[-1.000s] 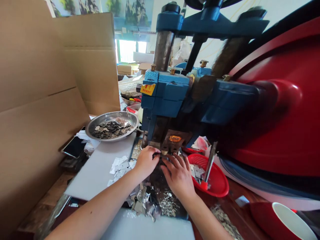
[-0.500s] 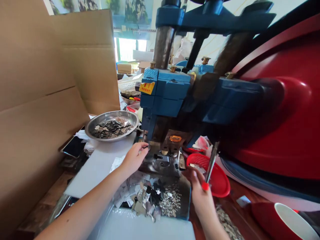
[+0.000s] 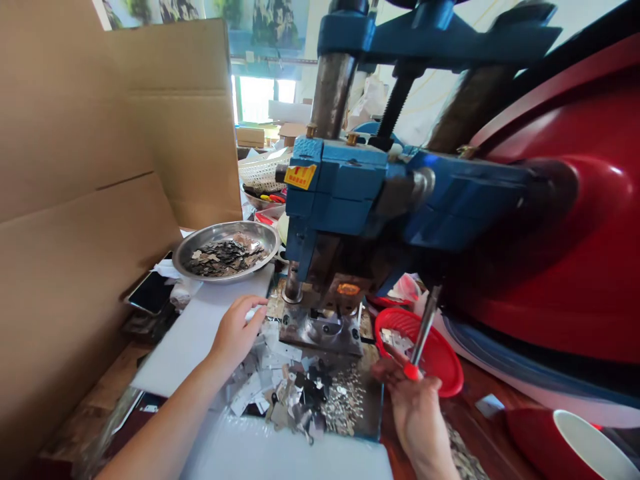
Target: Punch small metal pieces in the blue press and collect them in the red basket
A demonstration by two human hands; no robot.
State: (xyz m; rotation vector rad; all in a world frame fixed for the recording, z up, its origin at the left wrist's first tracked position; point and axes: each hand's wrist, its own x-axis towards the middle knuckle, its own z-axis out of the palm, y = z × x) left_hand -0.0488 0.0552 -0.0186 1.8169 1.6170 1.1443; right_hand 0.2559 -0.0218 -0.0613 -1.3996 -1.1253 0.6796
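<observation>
My left hand (image 3: 235, 337) is beside the steel die (image 3: 320, 337) of a blue press (image 3: 340, 183), its thumb and forefinger slightly apart with nothing visible between them. It hovers over flat metal pieces (image 3: 273, 350) at the die's left. My right hand (image 3: 417, 407) is at the right, palm turned up and fingers loosely stretched toward the die. Its fingers lie around the red tip of a metal lever (image 3: 425, 333); whether they touch it I cannot tell. In front of the die lies a pile of silver and black metal pieces (image 3: 305, 400), with small shiny parts (image 3: 345, 397) beside it.
A steel bowl (image 3: 185, 273) with dark flat pieces stands at the left, near a phone (image 3: 150, 292). A red basket (image 3: 453, 370) with metal pieces sits at the right. Cardboard (image 3: 185, 133) walls the left side; a large red wheel (image 3: 565, 267) fills the right.
My left hand has drawn back left from the die. My right hand has turned palm up, its fingers opening by the lever. The press's upper part sits lower over the die.
</observation>
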